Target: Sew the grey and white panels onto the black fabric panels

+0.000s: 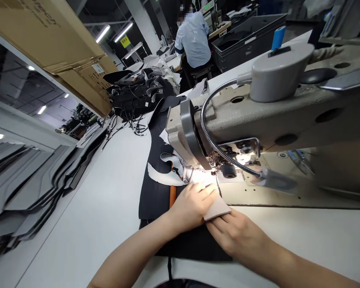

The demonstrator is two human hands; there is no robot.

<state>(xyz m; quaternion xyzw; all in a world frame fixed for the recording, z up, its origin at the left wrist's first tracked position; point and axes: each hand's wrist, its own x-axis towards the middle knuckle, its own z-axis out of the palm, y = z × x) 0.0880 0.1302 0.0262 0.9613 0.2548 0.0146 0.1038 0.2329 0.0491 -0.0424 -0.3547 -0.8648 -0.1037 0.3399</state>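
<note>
My left hand (192,204) lies flat, fingers together, pressing a small beige fabric piece (217,208) just in front of the needle area of a grey sewing machine (258,116). My right hand (237,234) rests palm down beside it, fingertips tucked under the beige piece's near edge. Under both hands lies a long black fabric panel (156,188) with a grey-white curved piece (163,178) on it. The machine's lamp lights the spot brightly, so the needle itself is hard to make out.
Stacks of grey cut panels (33,184) line the table's left edge. A pile of black and grey pieces (138,94) lies at the far end under cardboard boxes (54,40). Another person in a light blue shirt (193,38) sits with their back turned. A gooseneck lamp (276,72) arches over the machine.
</note>
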